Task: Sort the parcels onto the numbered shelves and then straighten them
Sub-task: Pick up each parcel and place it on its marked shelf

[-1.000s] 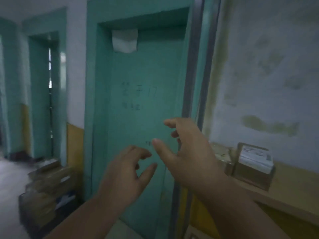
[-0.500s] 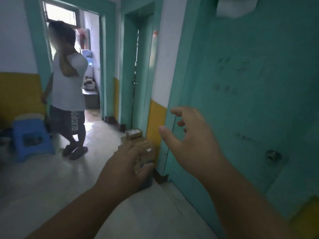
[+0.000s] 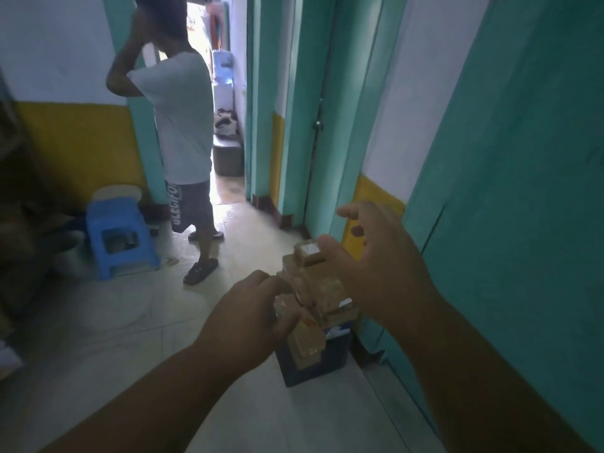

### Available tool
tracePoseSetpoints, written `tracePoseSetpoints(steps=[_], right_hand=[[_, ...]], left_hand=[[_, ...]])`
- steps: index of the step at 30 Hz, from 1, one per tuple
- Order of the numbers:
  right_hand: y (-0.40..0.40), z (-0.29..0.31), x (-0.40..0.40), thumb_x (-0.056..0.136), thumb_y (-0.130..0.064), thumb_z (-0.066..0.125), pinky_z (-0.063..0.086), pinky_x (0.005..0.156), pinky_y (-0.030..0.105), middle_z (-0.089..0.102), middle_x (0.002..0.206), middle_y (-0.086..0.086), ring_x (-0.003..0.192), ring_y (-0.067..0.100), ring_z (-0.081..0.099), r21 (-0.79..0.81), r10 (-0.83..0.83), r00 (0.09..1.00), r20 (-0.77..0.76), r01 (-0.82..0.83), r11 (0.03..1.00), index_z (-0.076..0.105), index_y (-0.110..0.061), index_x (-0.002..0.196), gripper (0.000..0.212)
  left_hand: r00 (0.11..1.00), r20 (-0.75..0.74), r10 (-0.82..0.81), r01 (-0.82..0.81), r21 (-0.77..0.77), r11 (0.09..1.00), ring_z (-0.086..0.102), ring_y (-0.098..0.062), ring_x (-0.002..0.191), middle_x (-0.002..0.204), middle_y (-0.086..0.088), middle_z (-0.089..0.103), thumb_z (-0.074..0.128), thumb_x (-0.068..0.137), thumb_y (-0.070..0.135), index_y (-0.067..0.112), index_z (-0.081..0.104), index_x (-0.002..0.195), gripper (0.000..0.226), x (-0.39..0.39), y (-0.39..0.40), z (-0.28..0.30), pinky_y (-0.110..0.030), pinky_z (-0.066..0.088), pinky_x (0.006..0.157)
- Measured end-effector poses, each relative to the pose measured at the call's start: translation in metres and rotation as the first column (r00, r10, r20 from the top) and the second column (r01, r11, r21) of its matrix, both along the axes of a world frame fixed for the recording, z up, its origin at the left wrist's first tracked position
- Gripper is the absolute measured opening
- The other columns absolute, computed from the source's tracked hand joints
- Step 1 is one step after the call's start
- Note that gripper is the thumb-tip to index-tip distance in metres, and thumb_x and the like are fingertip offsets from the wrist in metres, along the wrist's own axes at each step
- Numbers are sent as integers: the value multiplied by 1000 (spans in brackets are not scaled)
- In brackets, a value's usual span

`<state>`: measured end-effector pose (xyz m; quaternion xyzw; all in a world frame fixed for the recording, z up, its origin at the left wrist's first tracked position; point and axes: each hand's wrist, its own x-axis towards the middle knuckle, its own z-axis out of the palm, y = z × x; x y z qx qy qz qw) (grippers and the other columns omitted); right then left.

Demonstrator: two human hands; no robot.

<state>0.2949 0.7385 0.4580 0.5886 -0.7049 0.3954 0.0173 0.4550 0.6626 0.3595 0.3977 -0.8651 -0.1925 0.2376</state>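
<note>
A pile of brown cardboard parcels (image 3: 322, 291) is heaped in a dark blue crate (image 3: 313, 364) on the floor against the teal wall. My left hand (image 3: 251, 308) hangs in front of the pile's left side with its fingers loosely curled and nothing held. My right hand (image 3: 376, 259) is raised above and right of the pile, fingers spread and relaxed, empty. Both hands are in the air, apart from the parcels. No numbered shelves are in view.
A person (image 3: 183, 125) in a white shirt and dark shorts stands in the corridor ahead. A blue plastic stool (image 3: 119, 235) sits at the left by the yellow-and-white wall. Teal doors (image 3: 523, 191) line the right side. Pale floor tiles (image 3: 130, 338) stretch between us.
My view has swung left from the teal door and shelf to the corridor, then dropped toward the parcel pile. Both hands stay raised and empty, the pile now close behind them.
</note>
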Motion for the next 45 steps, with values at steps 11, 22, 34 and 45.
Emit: tracePoseSetpoints(steps=[11, 22, 34, 45], right_hand=[[-230, -40, -59, 91, -43, 63, 34, 84, 23, 43, 117, -14, 108, 5, 47, 107, -288, 957, 30, 283, 953, 53, -26, 131, 44], [-408, -99, -179, 90, -48, 59, 35, 83, 26, 48, 120, -8, 103, 5, 46, 239, -400, 917, 3, 388, 890, 52, -25, 131, 47], [-650, -211, -254, 94, -50, 57, 32, 78, 14, 53, 130, -7, 105, 1, 42, 448, -565, 825, -2, 506, 737, 50, -27, 134, 46], [-689, -332, -340, 92, -45, 60, 37, 72, 19, 42, 112, -14, 105, 6, 45, 614, -774, 633, -33, 624, 484, 53, -25, 129, 43]], left_hand=[[970, 103, -222, 213, 87, 973, 58, -7, 93, 113, 5, 62, 62, 94, 43, 26, 63, 118, 30, -75, -285, -47, -6, 38, 71], [935, 130, -330, 295, 232, 927, 57, -5, 89, 112, 8, 62, 60, 92, 47, 27, 62, 117, 32, -202, -477, -108, -13, 42, 74], [803, 189, -565, 482, 351, 803, 55, -5, 101, 129, 13, 57, 61, 94, 41, 31, 54, 134, 41, -318, -729, -202, -18, 48, 77], [644, 306, -701, 397, 649, 649, 61, -17, 99, 133, 0, 53, 66, 88, 52, 24, 42, 141, 64, -427, -798, -373, -35, 55, 79]])
